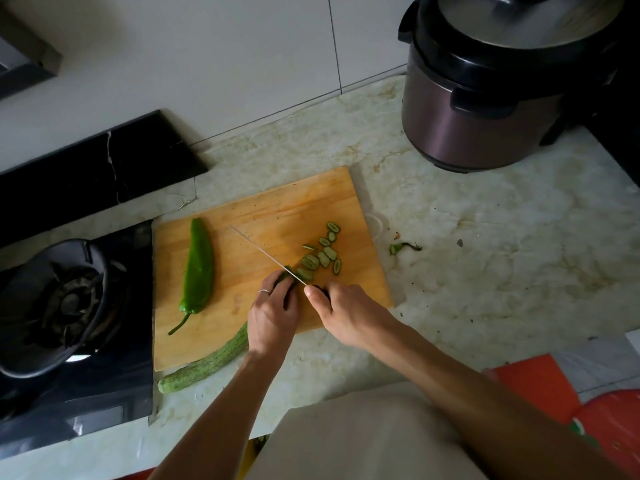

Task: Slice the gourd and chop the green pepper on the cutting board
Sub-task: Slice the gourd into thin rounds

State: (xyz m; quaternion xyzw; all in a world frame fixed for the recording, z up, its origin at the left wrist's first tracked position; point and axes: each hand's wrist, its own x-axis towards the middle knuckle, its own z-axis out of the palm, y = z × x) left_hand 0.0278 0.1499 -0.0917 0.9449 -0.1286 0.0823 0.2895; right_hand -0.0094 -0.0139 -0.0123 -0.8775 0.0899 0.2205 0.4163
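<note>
Fingers of the left hand [273, 311] curl over one long speckled pale-green gourd [204, 367] on the board [277, 209]; the right hand [341, 311] grips one knife [266, 256]. About ten oval slices [323, 256] lie beside the blade. One whole glossy pepper [197, 268] lies left.

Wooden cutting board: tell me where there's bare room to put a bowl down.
The far strip of the wooden cutting board is bare, bordered by the long green pepper and the pale gourd slices. The near right corner is crowded: both hands, the thin knife and the striped gourd.
</note>
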